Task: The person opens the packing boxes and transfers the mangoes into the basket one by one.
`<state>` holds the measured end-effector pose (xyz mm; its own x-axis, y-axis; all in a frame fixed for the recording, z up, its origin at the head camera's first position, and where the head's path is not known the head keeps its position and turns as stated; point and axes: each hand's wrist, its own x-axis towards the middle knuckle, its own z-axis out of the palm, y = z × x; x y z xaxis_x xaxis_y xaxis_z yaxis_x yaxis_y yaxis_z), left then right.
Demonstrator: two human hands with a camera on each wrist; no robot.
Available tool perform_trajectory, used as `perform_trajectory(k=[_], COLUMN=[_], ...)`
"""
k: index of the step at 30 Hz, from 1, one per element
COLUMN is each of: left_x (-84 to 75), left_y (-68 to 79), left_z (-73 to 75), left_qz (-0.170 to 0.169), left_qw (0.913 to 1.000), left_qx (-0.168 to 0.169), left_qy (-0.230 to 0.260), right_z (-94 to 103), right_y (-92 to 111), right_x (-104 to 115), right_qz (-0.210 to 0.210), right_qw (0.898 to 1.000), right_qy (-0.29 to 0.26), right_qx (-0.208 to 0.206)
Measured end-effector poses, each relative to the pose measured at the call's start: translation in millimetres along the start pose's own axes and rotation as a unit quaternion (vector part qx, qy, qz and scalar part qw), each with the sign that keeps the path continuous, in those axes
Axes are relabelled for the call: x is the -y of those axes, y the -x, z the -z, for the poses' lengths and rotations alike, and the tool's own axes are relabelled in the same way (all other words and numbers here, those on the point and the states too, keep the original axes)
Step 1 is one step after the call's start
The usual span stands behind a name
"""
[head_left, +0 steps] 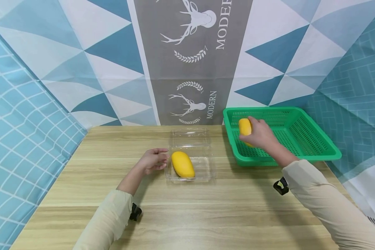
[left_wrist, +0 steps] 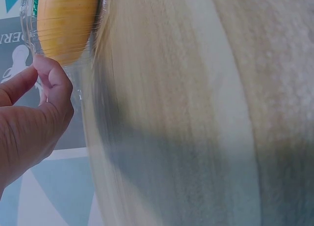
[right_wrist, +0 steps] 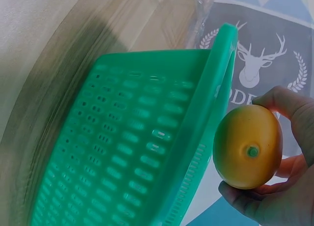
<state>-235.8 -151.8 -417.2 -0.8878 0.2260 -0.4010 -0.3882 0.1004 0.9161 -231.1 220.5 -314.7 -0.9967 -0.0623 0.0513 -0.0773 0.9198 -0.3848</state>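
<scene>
In the head view my right hand grips a yellow mango over the left side of the green basket. The right wrist view shows the held mango end-on, with fingers and thumb around it just beyond the basket's rim. At the middle of the table stands a clear plastic box, its lid folded back, with another mango lying in its left part. My left hand is at the box's left edge; in the left wrist view its thumb and forefinger pinch at the plastic edge.
A light wood-grain table carries the box and the basket. Behind it hangs a patterned cloth with deer heads, and blue-tiled cloths cover both sides. The basket stands at the table's back right, its rim reaching past the right edge.
</scene>
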Motion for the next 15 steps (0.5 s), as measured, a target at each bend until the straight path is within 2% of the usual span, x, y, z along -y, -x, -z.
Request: perform_trajectory(k=[15], left_x=[0.0], left_y=[0.5], left_z=[0.0], left_qz=[-0.001], left_qw=[1.0], left_qx=[0.004], left_qy=[0.0], right_z=[0.9], right_y=[2.5], right_x=[-7.4], right_qz=[-0.011], right_qw=[1.0], right_qy=[-0.002], right_qx=[0.004])
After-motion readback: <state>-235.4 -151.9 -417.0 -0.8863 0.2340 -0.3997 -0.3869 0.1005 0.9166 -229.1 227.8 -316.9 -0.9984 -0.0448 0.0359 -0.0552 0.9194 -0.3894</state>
